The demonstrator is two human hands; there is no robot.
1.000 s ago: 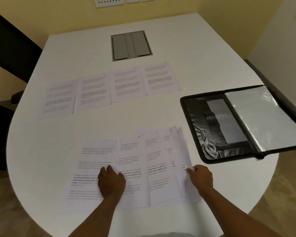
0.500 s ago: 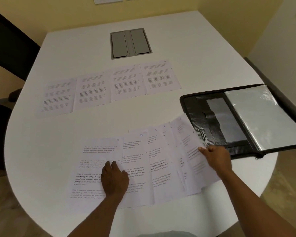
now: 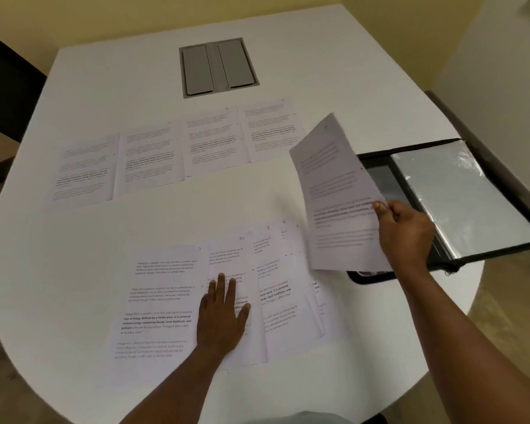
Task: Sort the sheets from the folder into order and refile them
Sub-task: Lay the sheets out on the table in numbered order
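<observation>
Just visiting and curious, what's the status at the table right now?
Right hand pinches one sheet, lifted. Left hand flat on the fanned pile. Four sheets in a far row. Folder open, nothing blocking.

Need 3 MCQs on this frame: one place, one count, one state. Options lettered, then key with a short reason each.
1. Where is the open folder?
A. table's right edge
B. table's left edge
C. on a chair

2. How many sheets in the far row?
A. two
B. four
C. six

3. What is the right hand doing?
A. resting empty
B. pressing the table
C. holding a lifted sheet

Key: 1 A, it lies open at the right edge. 2 B, four sheets side by side. 3 C, fingers pinch the raised sheet; the left hand lies flat on the near pile.
</observation>
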